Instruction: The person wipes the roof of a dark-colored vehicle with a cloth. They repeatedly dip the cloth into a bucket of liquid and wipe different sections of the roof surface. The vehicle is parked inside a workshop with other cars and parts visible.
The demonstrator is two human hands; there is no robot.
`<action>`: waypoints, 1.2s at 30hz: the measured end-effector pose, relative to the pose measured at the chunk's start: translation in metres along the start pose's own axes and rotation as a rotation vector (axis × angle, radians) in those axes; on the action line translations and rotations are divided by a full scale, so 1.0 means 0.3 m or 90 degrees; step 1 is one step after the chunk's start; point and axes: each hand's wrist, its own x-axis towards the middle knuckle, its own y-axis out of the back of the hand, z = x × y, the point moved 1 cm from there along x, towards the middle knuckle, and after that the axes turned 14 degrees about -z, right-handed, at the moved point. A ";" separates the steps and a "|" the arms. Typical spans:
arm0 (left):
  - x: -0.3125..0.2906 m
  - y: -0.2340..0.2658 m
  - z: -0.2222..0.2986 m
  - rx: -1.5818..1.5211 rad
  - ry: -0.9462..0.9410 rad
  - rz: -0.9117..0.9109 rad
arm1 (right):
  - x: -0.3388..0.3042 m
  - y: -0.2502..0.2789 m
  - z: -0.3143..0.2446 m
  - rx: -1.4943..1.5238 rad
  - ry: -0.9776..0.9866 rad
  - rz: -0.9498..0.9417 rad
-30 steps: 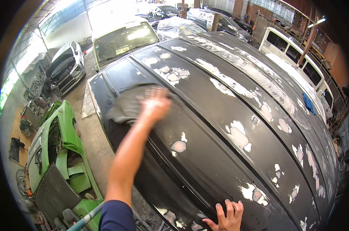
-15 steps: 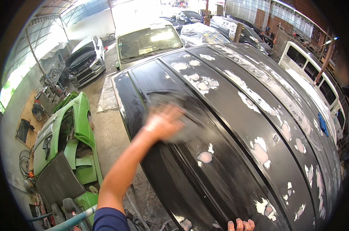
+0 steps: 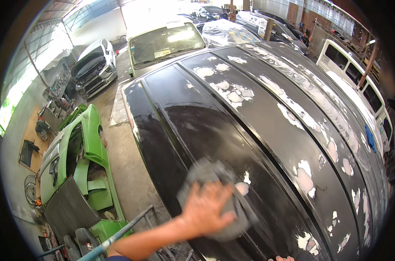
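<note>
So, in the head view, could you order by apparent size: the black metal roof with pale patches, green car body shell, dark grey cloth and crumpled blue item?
Largest to smallest:
Black metal roof with pale patches
Green car body shell
Dark grey cloth, partly under the left hand
Crumpled blue item

- My left forearm (image 3: 151, 238) comes in from the lower edge, slanting up and to the right.
- My left hand (image 3: 208, 206) is palm down, its back facing up, slightly blurred, fingers (image 3: 212, 189) fanned forward and the thumb (image 3: 227, 218) out to the right.
- My right hand (image 3: 285, 259) shows only its fingertips at the bottom edge; the rest is out of view.
</note>
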 end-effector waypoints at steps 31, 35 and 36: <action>0.842 0.508 -1.444 0.313 0.386 -0.069 | 0.079 -0.035 0.038 -0.032 -0.029 -0.029; 0.684 0.399 -1.031 0.070 0.128 0.059 | 0.091 -0.014 0.027 -0.023 -0.033 -0.035; 0.620 0.375 -0.879 0.104 0.036 0.018 | 0.094 -0.010 0.025 -0.023 -0.032 -0.037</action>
